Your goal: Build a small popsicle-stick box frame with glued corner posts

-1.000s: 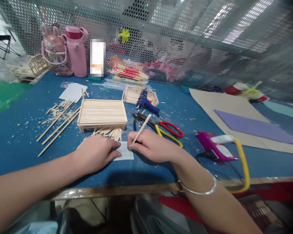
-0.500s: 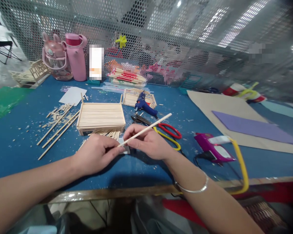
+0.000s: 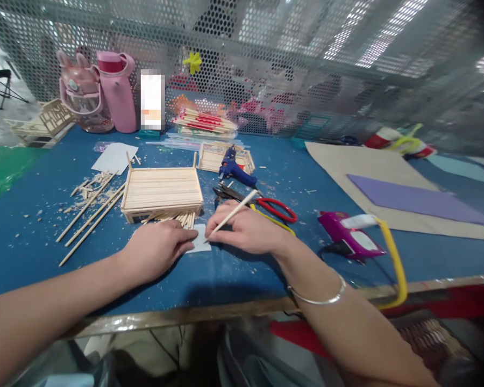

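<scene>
My right hand (image 3: 242, 228) pinches a thin wooden stick (image 3: 234, 214) like a pen. The stick slants up to the right, its lower end at a small white paper (image 3: 200, 242) on the table. At the paper's left edge, my left hand (image 3: 155, 248) has thumb and index finger closed against it. Just behind the hands stands a small bed-like frame (image 3: 162, 189) built of wooden sticks, with two upright posts at its back corners. A pile of short cut sticks (image 3: 186, 220) lies in front of and partly under it, some hidden by my left hand.
Several long sticks (image 3: 91, 228) and cut scraps lie left. Red-and-yellow-handled pliers (image 3: 276, 208) and a blue glue gun (image 3: 236, 167) lie behind my right hand. Further right are a purple device (image 3: 349, 236) with a yellow strap and a purple sheet (image 3: 411, 199). Pink bottles (image 3: 119, 97) stand at the back.
My left hand has let go of the stick's lower end and moved slightly left onto the paper. The stick, in my right hand, has become steeper. More of the white paper shows.
</scene>
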A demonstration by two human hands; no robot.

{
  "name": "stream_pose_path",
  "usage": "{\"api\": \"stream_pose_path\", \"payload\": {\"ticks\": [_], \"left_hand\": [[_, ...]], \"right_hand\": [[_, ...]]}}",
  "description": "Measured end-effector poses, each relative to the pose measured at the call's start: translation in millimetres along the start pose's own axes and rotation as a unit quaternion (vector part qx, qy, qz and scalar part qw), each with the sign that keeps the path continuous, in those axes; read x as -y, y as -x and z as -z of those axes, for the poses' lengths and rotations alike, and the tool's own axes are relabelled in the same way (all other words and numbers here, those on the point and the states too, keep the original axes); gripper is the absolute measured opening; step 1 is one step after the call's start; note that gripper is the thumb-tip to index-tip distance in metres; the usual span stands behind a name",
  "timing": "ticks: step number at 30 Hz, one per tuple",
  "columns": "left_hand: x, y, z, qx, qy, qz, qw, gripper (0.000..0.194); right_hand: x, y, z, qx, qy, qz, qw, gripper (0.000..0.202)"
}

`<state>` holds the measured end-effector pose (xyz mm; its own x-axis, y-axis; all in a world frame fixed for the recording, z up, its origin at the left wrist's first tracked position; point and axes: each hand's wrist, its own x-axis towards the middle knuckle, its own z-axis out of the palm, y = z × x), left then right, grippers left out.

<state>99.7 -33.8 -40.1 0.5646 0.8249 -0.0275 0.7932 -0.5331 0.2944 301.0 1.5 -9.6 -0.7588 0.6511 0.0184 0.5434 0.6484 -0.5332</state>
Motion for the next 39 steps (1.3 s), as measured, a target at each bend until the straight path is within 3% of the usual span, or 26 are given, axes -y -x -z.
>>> {"api": "stream_pose_path", "payload": {"ticks": [6,9,13,16,19,23,26,32,36,39], "left_hand": [[-1.1,-0.9,1.2,0.004,-0.015,-0.002,1.000,0.033],[-1.4,-1.1,1.4,0.009,-0.008,-0.002,1.000,0.031],[-1.5,-1.0,1.7,0.005,-0.006,-0.003,1.000,0.031],[-1.5,-1.0,2.0,0.008,0.000,-0.006,1.000,0.031],[-1.5,-1.1,2.2,0.004,0.005,-0.006,1.000,0.031],[-1.7,-1.2,2.3,0.007,0.001,-0.008,1.000,0.031],[-1.8,-1.0,2.5,0.006,0.001,-0.006,1.000,0.032],[-1.4,-1.4,3.2,0.004,-0.002,-0.009,1.000,0.030],[-0.8,-0.6,2.8,0.003,0.008,-0.003,1.000,0.028],[-1.9,1.7,1.3,-0.022,0.047,-0.014,0.999,0.029]], "right_hand": [[-4.6,-3.7,-4.6,-0.003,0.026,-0.049,0.998,0.013],[-4.4,-5.3,-7.5,0.023,0.030,-0.034,0.999,0.012],[-2.9,-6.0,-8.7,-0.006,0.050,-0.044,0.998,0.013],[-4.5,-6.0,-8.4,0.014,0.035,-0.022,0.999,0.012],[-7.5,-6.2,-8.3,-0.021,0.038,-0.029,0.999,0.012],[-9.3,-6.3,-8.5,0.004,0.036,-0.010,0.999,0.016],[-8.3,-6.6,-8.8,-0.024,0.051,-0.024,0.998,0.016],[-2.1,-6.4,-9.8,-0.024,0.092,-0.023,0.995,0.016],[5.4,-1.9,-9.1,0.010,0.002,0.051,0.999,0.015],[8.8,2.2,-6.8,-0.026,-0.106,0.080,0.991,0.015]]}}
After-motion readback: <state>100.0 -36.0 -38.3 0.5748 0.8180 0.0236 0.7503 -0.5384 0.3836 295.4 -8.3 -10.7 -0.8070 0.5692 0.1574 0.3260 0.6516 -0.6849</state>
